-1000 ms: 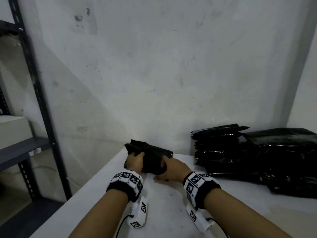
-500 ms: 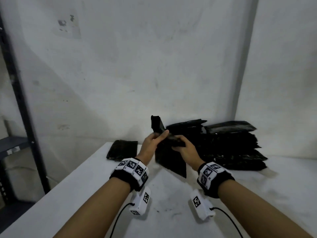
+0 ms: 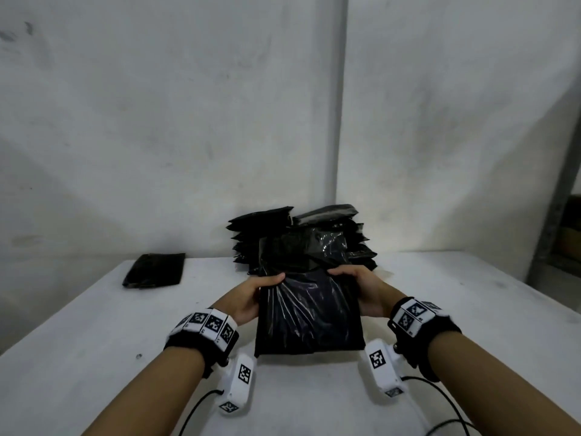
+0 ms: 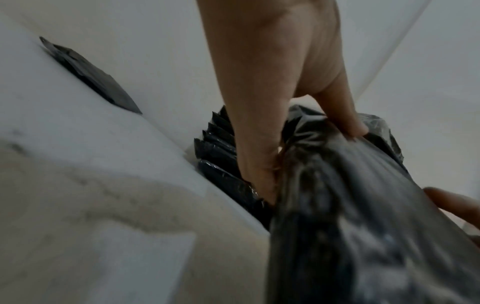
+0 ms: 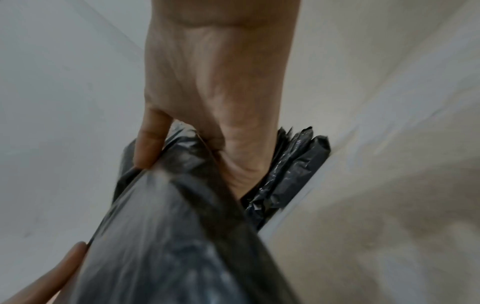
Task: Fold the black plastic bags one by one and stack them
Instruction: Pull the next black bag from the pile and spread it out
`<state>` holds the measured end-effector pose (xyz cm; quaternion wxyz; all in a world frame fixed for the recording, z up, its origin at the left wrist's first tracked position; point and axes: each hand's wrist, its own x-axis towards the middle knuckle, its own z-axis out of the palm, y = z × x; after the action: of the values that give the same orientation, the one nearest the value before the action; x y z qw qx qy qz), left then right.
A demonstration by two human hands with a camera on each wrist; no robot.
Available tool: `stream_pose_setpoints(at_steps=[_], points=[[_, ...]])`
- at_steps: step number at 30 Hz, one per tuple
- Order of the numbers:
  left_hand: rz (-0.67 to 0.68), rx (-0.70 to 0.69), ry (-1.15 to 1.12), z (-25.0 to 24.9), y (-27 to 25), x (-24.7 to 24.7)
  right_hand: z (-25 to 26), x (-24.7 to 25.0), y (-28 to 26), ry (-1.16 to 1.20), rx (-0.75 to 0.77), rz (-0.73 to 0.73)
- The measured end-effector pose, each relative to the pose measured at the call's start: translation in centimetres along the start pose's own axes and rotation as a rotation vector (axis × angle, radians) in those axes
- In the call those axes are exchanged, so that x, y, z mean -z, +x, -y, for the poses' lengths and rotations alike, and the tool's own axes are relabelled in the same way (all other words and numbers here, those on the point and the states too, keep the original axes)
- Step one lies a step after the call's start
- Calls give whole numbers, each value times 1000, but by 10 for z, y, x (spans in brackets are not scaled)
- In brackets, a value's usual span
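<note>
From the head camera we see both forearms reaching forward over the white table (image 3: 94, 357), each wrist wearing a black band with printed markers. Our left hand (image 3: 248, 298) grips the left edge of a black plastic bag (image 3: 309, 313), thumb laid across its top surface; our right hand (image 3: 361, 291) grips the right edge the same way, thumb on top. The bag is held just in front of us, partly unfolded, its far portion rising toward the pile of black bags (image 3: 301, 234) stacked against the wall (image 3: 188, 121). One folded bag (image 3: 154, 270) lies flat on the table, well apart to the left. From the left wrist we see the left hand (image 4: 272, 92) with its thumb pressed on the crinkled bag (image 4: 350, 205) and its fingers hidden beneath it; the pile (image 4: 218, 148) shows beyond, the folded bag (image 4: 91, 76) farther left. From the right wrist, the right hand (image 5: 215, 82) pinches the bag (image 5: 168, 236), thumb on top, with the pile (image 5: 293, 164) behind it and a fingertip of the left hand (image 5: 52, 273) at the lower left.
</note>
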<state>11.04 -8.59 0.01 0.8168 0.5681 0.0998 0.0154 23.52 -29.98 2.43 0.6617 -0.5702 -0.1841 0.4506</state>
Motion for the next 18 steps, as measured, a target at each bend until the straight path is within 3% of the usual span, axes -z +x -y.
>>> stream_pose_setpoints(at_steps=[4, 11, 16, 18], points=[[-13, 2, -44, 19, 0, -23, -16, 23, -14, 43, -3, -20], [-157, -11, 1, 28, 7, -38, -22, 45, -19, 9, -3, -109], [-217, -53, -6, 17, 10, -44, -14, 48, -11, -143, 74, -123], [-266, -75, -28, 12, 11, -45, -10, 43, -7, -212, 136, -196]])
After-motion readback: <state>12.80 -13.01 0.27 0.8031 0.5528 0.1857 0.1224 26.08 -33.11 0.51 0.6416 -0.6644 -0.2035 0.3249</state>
